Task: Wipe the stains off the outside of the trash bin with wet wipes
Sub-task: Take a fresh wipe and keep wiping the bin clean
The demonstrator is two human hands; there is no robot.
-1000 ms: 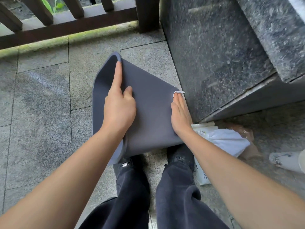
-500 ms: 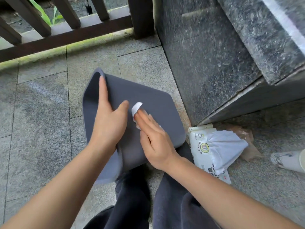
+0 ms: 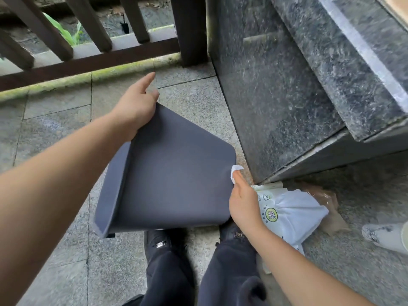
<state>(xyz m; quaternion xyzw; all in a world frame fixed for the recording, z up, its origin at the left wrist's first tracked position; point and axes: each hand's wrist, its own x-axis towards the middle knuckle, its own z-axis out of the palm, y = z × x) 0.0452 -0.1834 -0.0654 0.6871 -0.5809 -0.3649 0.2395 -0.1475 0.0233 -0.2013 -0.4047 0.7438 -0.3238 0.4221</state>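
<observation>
One grey trash bin (image 3: 172, 180) tipped between two hands, left hand (image 3: 134, 107) now gripping its far corner, right hand (image 3: 244, 202) pinching one wet wipe (image 3: 235, 173), moved from top face to right edge

1 bin (image 3: 172, 173), 1 wipe (image 3: 235, 171), 2 hands (image 3: 134, 109)

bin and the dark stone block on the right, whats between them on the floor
In the head view, the gap between the trash bin and the stone block is bare paving; only the wet wipe in the right hand pokes in.
</observation>
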